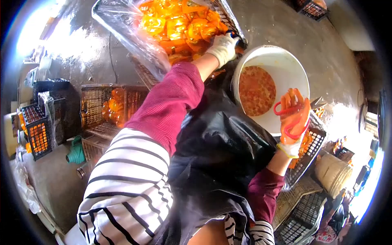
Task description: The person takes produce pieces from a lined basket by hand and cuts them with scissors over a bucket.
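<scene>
My left hand (223,50), in a pale glove, is closed at the near right corner of a plastic-lined crate (233,20); its fingertips are partly hidden. Glossy orange peppers (179,26) fill that crate. My right hand (293,118), in an orange-coated glove, is closed around red-handled scissors (277,109), whose blades (317,103) point right. Between my hands stands a white bucket (300,67), with reddish-orange pieces (257,90) in its bottom. Just below my right hand, a dark crate (312,141) holds more orange pieces.
A black apron (220,143) covers my lap. To the left are a brown crate (92,108) with orange peppers, a green object (76,151) and a black crate (38,130). At lower right are a black crate (302,214) and a beige container (334,173). A person (332,224) is behind.
</scene>
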`<state>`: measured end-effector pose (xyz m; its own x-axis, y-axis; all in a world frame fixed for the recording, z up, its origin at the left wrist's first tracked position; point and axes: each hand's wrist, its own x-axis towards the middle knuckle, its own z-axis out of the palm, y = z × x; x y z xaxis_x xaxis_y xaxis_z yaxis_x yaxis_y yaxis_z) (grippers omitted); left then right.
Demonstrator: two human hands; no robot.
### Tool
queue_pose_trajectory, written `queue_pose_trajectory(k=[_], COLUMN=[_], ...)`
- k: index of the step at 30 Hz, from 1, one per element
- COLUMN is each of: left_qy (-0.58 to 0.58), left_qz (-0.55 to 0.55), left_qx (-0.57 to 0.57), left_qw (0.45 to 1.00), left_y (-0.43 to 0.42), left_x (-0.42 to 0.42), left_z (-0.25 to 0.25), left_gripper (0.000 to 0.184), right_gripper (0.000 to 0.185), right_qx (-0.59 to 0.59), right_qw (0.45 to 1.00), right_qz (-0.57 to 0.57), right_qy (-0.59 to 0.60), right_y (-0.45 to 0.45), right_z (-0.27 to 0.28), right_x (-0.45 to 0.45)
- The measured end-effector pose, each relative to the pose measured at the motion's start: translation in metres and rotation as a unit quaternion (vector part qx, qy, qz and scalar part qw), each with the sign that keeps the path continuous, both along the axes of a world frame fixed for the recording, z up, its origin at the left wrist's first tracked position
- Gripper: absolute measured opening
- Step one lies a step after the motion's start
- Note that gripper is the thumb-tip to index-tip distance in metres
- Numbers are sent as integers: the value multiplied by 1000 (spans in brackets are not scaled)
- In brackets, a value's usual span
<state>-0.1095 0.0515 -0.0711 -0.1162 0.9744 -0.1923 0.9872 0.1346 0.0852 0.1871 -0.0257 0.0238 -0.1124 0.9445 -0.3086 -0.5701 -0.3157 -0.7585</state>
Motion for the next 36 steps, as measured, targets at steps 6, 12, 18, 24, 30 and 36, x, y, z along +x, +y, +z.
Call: queue_pose_trajectory(k=[6, 12, 18, 24, 30, 36], left_qy=[-650, -848, -742, -428, -668, -800], left_qz=[276, 298, 284, 108, 157, 62], left_qx=[114, 262, 331, 294, 138, 41], left_qw=[699, 351, 510, 848, 714, 595], left_y=[-26, -73, -58, -49, -44, -22], left_x=[-74, -85, -105, 13, 95, 92], left_z=[-13, 41, 31, 84, 70, 33], left_gripper=[36, 44, 27, 69, 77, 59], right_gripper=[48, 49, 41, 22, 21, 26], right_qx=[9, 46, 72, 107, 140, 104], right_qw=[1000, 992, 971, 967, 923, 911], right_qz=[26, 57, 125, 177, 210, 221], right_qy=[-2, -99, -192, -146, -290, -332], right_y=[-4, -15, -21, -25, -24, -26], right_z=[3, -11, -31, -49, -46, -22], right_x=[0, -6, -6, -25, -8, -7])
